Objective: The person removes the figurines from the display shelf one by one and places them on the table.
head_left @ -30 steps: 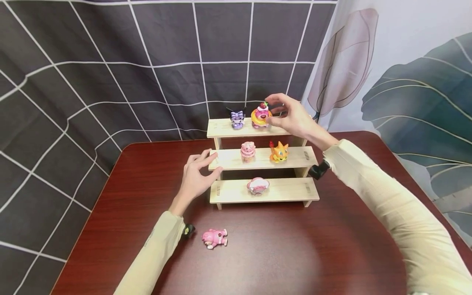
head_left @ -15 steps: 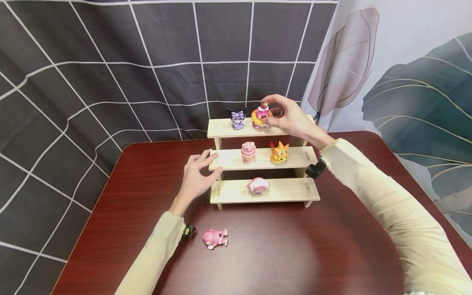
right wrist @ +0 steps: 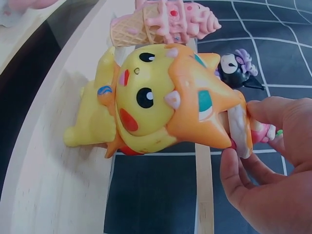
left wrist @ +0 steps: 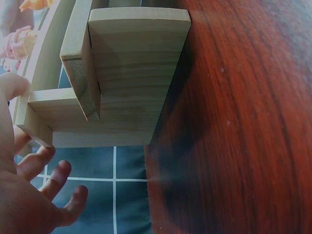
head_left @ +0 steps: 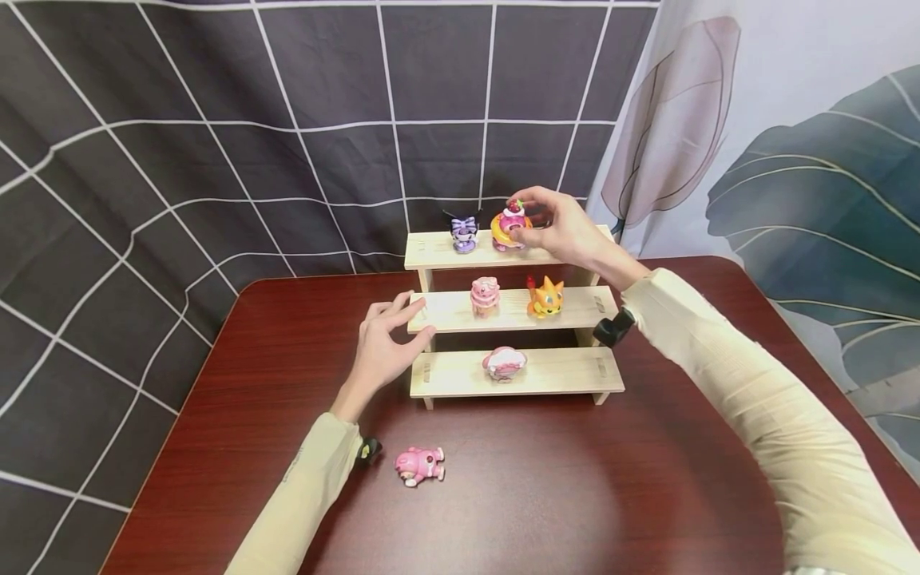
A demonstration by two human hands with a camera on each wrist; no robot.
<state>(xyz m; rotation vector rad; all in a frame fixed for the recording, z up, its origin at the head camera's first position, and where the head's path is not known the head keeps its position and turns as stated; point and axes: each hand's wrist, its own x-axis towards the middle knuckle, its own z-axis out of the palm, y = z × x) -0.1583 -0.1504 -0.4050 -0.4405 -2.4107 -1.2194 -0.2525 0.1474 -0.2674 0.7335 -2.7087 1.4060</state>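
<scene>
On the top board of a three-step wooden display shelf (head_left: 446, 383), a pink figurine with a yellow swim ring and a strawberry on its head (head_left: 513, 222) stands upright. My right hand (head_left: 564, 231) pinches it from the right side, thumb in front; the right wrist view shows the fingertips at the ring (right wrist: 239, 129). A purple and black figurine with a bow (head_left: 464, 233) stands to its left. My left hand (head_left: 381, 347) holds the left end of the middle board between thumb and forefinger, while its other fingers (left wrist: 59, 178) spread free.
The middle board bears a pink ice-cream-cone figurine (head_left: 485, 295) and an orange-hooded yellow figurine (head_left: 546, 298). A pink and white figurine (head_left: 505, 363) sits on the bottom board. Another pink figurine (head_left: 420, 465) lies on the dark red table (head_left: 517, 495) beside my left wrist.
My right hand has moved slightly left, and its thumb and fingers have come together on the figurine with the swim ring. The left hand keeps its place.
</scene>
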